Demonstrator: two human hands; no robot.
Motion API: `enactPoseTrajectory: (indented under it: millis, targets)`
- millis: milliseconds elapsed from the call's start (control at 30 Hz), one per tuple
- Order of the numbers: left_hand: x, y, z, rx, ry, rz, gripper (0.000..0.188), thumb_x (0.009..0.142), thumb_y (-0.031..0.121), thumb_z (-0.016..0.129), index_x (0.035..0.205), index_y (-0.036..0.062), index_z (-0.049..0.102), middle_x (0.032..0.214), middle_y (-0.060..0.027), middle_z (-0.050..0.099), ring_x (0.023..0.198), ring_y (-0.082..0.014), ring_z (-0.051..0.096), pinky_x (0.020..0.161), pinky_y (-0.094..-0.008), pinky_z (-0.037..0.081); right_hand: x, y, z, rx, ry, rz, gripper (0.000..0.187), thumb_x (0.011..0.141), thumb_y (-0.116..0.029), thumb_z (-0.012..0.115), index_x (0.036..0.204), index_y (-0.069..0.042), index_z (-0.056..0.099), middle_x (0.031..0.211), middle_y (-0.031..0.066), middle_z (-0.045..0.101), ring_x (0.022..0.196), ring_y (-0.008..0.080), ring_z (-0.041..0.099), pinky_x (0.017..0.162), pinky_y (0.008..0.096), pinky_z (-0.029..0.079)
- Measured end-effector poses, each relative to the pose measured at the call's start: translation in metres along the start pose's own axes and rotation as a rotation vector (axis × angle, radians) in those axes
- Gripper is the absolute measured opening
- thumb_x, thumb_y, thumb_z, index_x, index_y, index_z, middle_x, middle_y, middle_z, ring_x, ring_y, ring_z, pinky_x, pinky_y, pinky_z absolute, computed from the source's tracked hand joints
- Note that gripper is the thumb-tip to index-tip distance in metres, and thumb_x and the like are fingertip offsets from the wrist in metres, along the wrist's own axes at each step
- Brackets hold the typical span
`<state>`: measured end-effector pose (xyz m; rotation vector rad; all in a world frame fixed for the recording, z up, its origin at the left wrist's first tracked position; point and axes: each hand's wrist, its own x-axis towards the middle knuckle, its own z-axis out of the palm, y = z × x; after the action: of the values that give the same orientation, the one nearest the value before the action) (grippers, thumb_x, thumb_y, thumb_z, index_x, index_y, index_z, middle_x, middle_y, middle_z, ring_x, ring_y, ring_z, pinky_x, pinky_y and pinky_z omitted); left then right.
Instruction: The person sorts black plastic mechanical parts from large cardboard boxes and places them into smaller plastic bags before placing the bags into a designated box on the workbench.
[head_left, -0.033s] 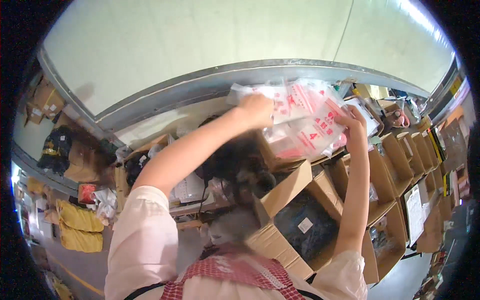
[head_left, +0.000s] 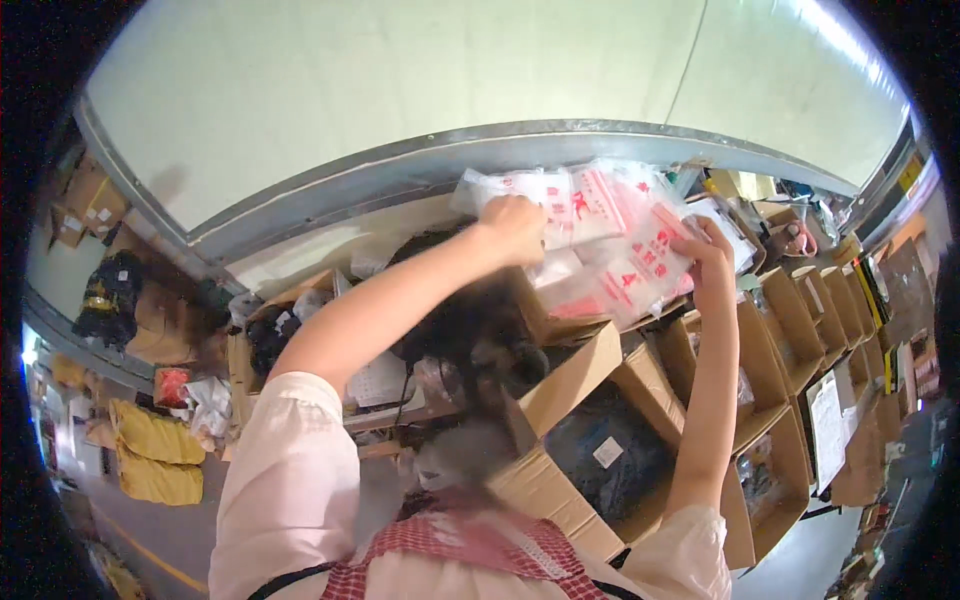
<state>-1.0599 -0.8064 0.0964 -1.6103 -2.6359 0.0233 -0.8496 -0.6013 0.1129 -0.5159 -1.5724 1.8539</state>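
Note:
Clear zip bags with red print [head_left: 600, 205] lie piled in an open cardboard box [head_left: 575, 325] at the far middle. My right hand [head_left: 710, 258] is closed on the right edge of one clear plastic bag [head_left: 630, 278], thumb on top, and this bag slants over the pile. At the pile's left side, my left hand [head_left: 513, 228] is closed on clear plastic; its fingertips are mostly hidden behind the hand.
Nearer me stands an open carton [head_left: 570, 400] with a dark, labelled package [head_left: 608, 452] inside. Rows of open cardboard bins [head_left: 790, 315] run along the right. Yellow sacks [head_left: 160, 455] lie at the left. A pale wall panel [head_left: 450, 80] rises behind the boxes.
The bag in my right hand has shifted slightly, its lower part tipping downward. Both hands stay in nearly the same places.

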Motion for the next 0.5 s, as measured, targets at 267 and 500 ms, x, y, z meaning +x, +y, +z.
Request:
enactPoseTrajectory:
  millis: [267,500]
  targets:
    - [-0.008,0.022,0.012,0.005,0.244,0.122,0.031,0.072,0.017,0.062,0.097,0.0022,0.071,0.095,-0.0237,0.068,0.09,-0.0417,0.067,0.079,-0.0487,0.057,-0.005,0.032,-0.023,-0.358,-0.012,-0.132,0.041,0.076,-0.006,0.07,0.116,0.0,0.06,0.097,0.0073,0.066,0.079,0.0161,0.063,0.074,0.0272,0.049]
    - [-0.002,0.021,0.002,-0.189,0.269,-0.077,0.027,0.086,0.021,0.054,0.098,0.0032,0.07,0.088,-0.0244,0.068,0.082,-0.0399,0.068,0.074,-0.0498,0.055,0.005,0.036,0.055,-1.272,0.133,-0.842,0.042,0.083,-0.02,0.066,0.124,-0.012,0.057,0.124,0.014,0.059,0.125,0.0368,0.047,0.107,0.0494,0.032]
